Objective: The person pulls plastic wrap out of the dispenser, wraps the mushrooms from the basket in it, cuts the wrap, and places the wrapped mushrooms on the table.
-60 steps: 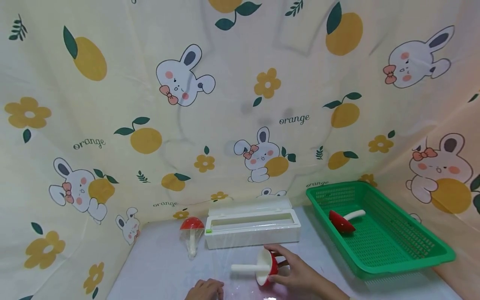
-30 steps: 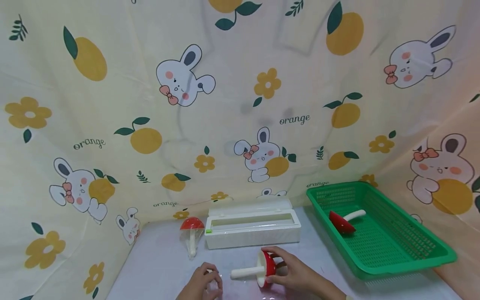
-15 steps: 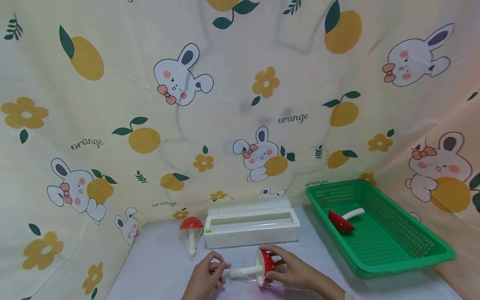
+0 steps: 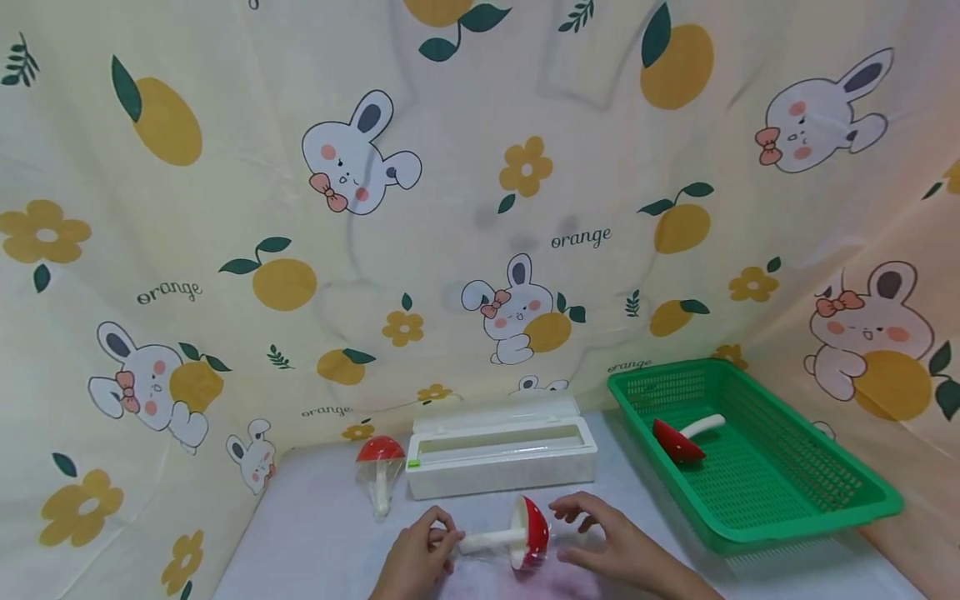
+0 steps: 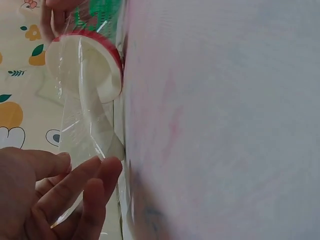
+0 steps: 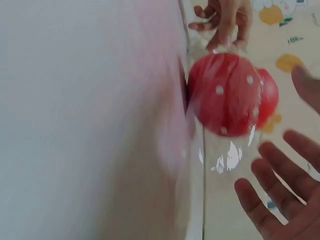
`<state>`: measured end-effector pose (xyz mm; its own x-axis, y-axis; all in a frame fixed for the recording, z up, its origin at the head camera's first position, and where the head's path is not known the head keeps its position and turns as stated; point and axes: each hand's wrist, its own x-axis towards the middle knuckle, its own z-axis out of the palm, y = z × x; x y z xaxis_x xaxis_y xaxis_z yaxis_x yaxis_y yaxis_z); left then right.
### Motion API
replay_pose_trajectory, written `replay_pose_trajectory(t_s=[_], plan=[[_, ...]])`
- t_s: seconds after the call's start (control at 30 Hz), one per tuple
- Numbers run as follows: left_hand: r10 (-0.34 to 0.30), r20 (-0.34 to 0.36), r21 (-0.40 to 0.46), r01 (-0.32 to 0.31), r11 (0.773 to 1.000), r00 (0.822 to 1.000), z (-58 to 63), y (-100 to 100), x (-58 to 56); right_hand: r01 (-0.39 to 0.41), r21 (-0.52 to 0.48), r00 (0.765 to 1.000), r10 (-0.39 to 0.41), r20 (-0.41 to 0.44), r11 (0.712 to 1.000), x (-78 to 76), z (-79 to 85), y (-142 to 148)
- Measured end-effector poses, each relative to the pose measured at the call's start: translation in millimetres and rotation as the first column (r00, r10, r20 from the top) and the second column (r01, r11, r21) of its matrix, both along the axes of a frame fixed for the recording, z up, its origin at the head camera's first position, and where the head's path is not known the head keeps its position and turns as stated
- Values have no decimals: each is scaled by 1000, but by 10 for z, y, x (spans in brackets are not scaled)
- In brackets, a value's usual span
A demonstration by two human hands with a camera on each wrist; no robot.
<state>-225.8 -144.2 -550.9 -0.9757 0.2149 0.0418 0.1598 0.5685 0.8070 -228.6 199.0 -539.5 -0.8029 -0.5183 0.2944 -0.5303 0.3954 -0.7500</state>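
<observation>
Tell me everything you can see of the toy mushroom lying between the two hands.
The mushroom has a rounded red cap with white dots, a cream underside and a pale stem. It looks smooth; its material is unclear. It lies on its side on the table, in front of the white box, with clear film over cap and stem. The stem points toward the left hand; whether they touch is unclear. The right hand is apart from the cap.

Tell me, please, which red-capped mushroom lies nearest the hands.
The mushroom in front of the white box; one lies beside it, another inside the green plastic basket.
</observation>
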Motion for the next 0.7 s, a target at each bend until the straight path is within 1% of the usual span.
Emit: replay_pose_trajectory(t_s=[0.07,0.17,0.27,0.37,0.43,0.53,0.63,0.7], plan=[[-5,-28,-34,5,999,1000,2,5,9,0,50,999,-2,41,999,38,8,106],[-6,-58,-85,1,996,998,-2,13,15,-12,135,988,-9,155,991,84,15,252],[12,-56,-125,-18,992,998,-14,30,3,-37,152,974,1,227,988,103,-9,368],[30,-37,-161,-36,986,999,-27,50,-23,-41,136,970,6,242,990,106,-48,435],[43,-21,-183,-46,982,999,-34,60,-41,-27,126,976,-1,217,992,99,-63,448],[55,-4,-201,-55,978,998,-29,72,-57,7,114,989,-23,148,994,73,-61,428],[62,14,-206,-57,977,998,-20,87,-67,85,121,994,-93,64,989,43,-28,385],[63,24,-209,-57,976,998,-10,98,-67,139,149,988,-148,52,979,36,-4,360]])
